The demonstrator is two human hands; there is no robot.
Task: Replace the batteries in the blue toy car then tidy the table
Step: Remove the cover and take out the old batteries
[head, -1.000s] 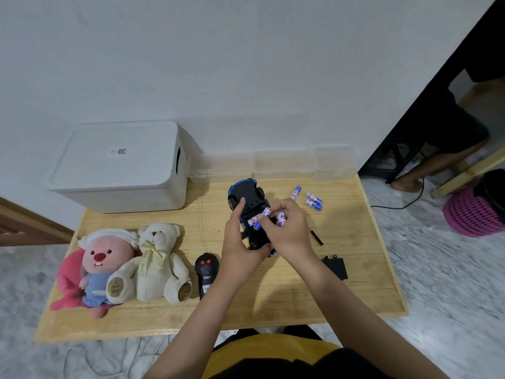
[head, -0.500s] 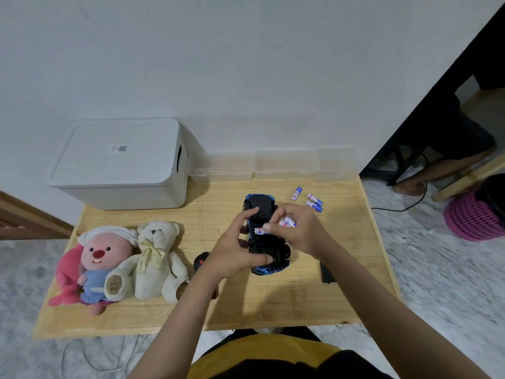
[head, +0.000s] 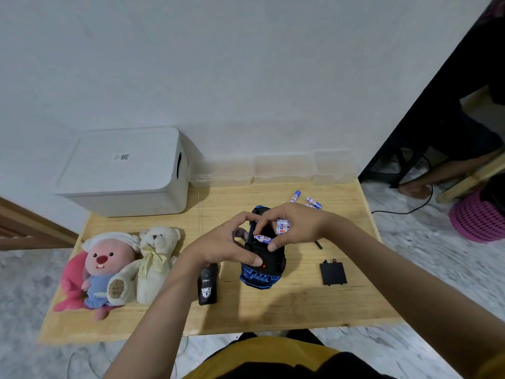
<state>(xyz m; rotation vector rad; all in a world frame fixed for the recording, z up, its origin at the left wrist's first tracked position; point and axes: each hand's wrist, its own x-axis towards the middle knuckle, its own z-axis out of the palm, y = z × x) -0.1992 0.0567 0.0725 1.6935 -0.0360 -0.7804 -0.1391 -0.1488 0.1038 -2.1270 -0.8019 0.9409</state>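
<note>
The blue toy car (head: 261,274) lies upside down on the wooden table (head: 273,310), its black underside up. My left hand (head: 221,247) grips the car's left side, thumb on the underside. My right hand (head: 297,225) pinches a white-and-blue battery (head: 263,238) at the open compartment and holds more batteries (head: 282,226) in its palm. Three loose batteries (head: 295,196) lie behind my right hand. The black battery cover (head: 332,273) lies to the car's right.
A black remote control (head: 207,288) lies left of the car. Two plush toys (head: 120,266) sit at the table's left. A white lidded box (head: 123,170) and clear plastic containers (head: 281,168) line the wall. A thin dark tool (head: 318,244) lies under my right wrist.
The car has turned to lie lengthwise toward me. My right hand has lowered one battery onto the open compartment while my left hand steadies the car.
</note>
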